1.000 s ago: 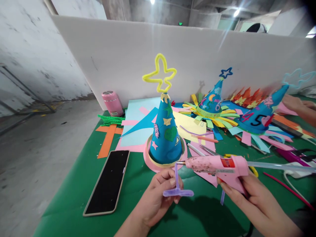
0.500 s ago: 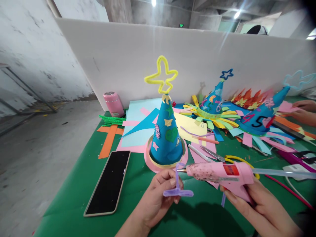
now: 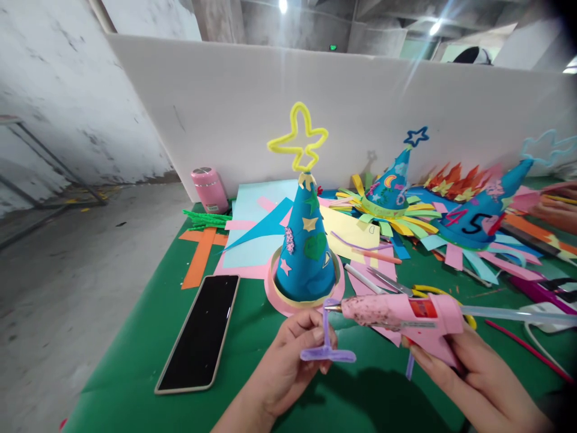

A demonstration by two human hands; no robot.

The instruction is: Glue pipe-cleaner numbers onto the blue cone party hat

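My left hand [image 3: 291, 355] is closed, pinching a bent purple pipe cleaner [image 3: 328, 355] between thumb and fingers. It has a flat bar at the bottom and a stem rising to a small curl. My right hand [image 3: 478, 367] wraps round the handle of a pink hot glue gun [image 3: 401, 313], a clear glue stick [image 3: 509, 312] running out of its back. The gun's metal nozzle meets the curled top of the pipe cleaner. Just behind stands a blue paper cone hat [image 3: 306, 258] with a pink brim, stuck-on shapes and a yellow pipe-cleaner star [image 3: 300, 138] on its tip.
A phone [image 3: 198, 334] lies at the left, with green pipe cleaners [image 3: 205, 220] and a pink bottle [image 3: 210, 189] behind it. Scissors [image 3: 390, 281] and paper pieces lie beyond the gun. Two more hats [image 3: 390, 180] stand to the right, near another person's hand [image 3: 559, 207].
My hands, the pipe cleaner and the glue gun hold nearly the same pose, with the nozzle still at the curl. The view has shifted slightly. The other person's hand at the right has moved a little.
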